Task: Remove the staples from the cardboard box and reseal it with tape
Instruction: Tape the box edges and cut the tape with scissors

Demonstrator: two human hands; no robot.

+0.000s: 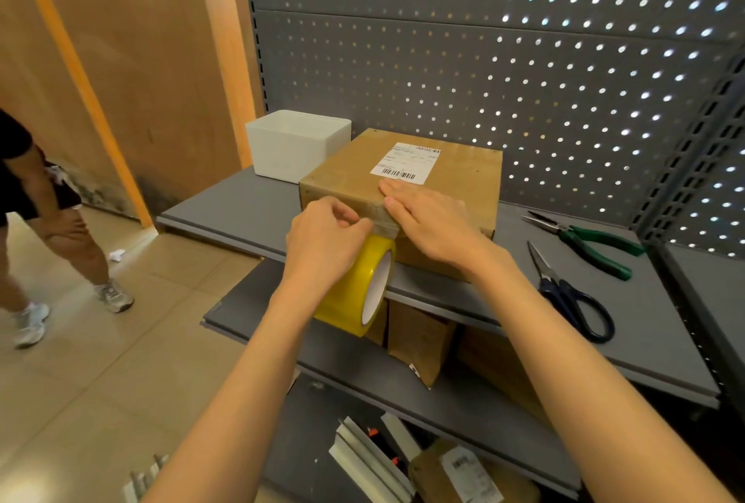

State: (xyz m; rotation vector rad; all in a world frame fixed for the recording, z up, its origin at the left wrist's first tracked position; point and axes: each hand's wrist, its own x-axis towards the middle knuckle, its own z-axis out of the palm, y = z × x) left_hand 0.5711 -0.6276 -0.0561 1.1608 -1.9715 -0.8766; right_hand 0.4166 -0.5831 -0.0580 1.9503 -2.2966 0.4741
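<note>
Fingers (354,216) of my left hand (322,236) are curled round the yellow tape roll (363,281), thumb and forefinger pinching the strip where it leaves the roll. Just right of them, touching the same strip, my right hand (427,220) lies flat with straight fingers pressing the tape down on the near top edge of the cardboard box (455,188). The box sits on the grey shelf (242,208), directly beyond my fingertips, its shipping label (405,162) just past my right fingers.

I judge this to be the resealing step: no staples show on the faces I can see, and tape is going over the front edge. Next I will need to pull the roll down the front face while the flat hand keeps the strip from lifting, then cut it; the scissors (572,297) lie well right of my right wrist, with the green-handled pliers (588,240) beyond them.

Beyond my left fingers, just beside the box's far left corner, stands a white bin (290,148); I cannot see inside it. Below my wrists, a lower shelf holds brown parcels (419,341).
</note>
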